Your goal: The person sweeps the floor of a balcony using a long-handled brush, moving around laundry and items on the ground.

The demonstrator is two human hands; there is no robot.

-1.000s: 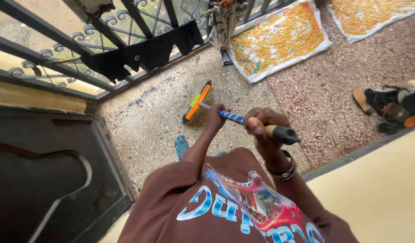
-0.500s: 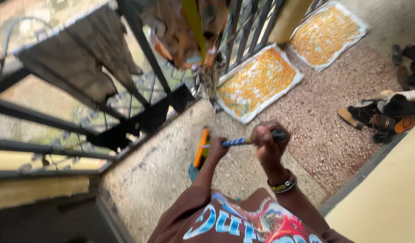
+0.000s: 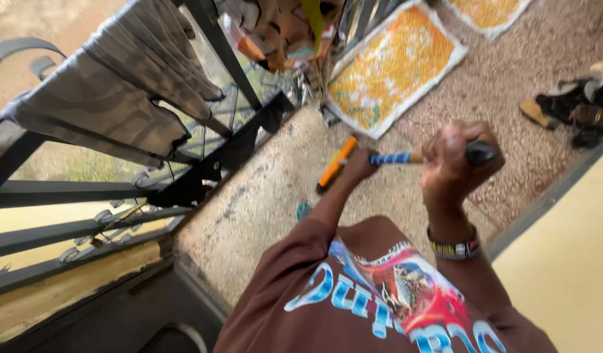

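Note:
A long-handled brush lies across both hands: an orange brush head (image 3: 333,165) low over the speckled floor, a blue-striped handle (image 3: 394,158) and a black grip end (image 3: 479,152). My left hand (image 3: 360,163) is closed round the handle just behind the brush head. My right hand (image 3: 455,168), with a beaded band at the wrist, is clenched on the upper end next to the black grip. My brown printed shirt (image 3: 380,294) fills the lower middle of the view. A teal slipper (image 3: 304,210) shows just under my left arm.
A black metal railing (image 3: 223,157) runs along the left, with grey cloth (image 3: 118,104) and other garments draped over it. A white sheet covered with yellow grains (image 3: 393,65) lies on the floor ahead. Several sandals (image 3: 576,108) sit at the right. A pale yellow wall (image 3: 563,261) is at the lower right.
Both hands have swung the brush up and to the right; my right fist is now higher and closer to the camera. The view has tilted, showing more railing and draped cloth.

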